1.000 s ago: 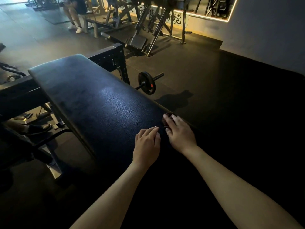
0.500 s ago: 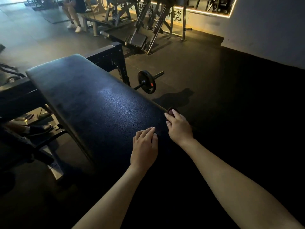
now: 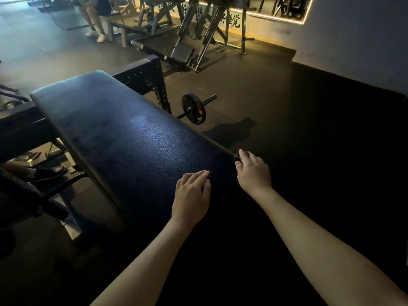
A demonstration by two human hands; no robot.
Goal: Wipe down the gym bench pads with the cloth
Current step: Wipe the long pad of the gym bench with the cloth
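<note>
A long black bench pad (image 3: pixel 123 133) runs from the upper left toward me, its near end lost in shadow. My left hand (image 3: pixel 192 195) rests on the pad near its right side, fingers loosely bent and holding nothing. At the pad's right edge my right hand (image 3: pixel 252 171) curls its fingers over a small dark cloth (image 3: pixel 238 156). Only a bit of the cloth shows past the fingertips; the rest is hidden under the hand.
A barbell with a black plate (image 3: pixel 193 108) lies on the floor right of the bench. A black rack frame (image 3: pixel 143 78) stands behind the pad. Someone's shoe (image 3: pixel 49 172) rests on the frame at left. Machines (image 3: pixel 198 29) and a seated person (image 3: pixel 95 16) are farther back.
My right hand slid with the cloth from the pad's top to its right edge. My left hand stayed almost where it was.
</note>
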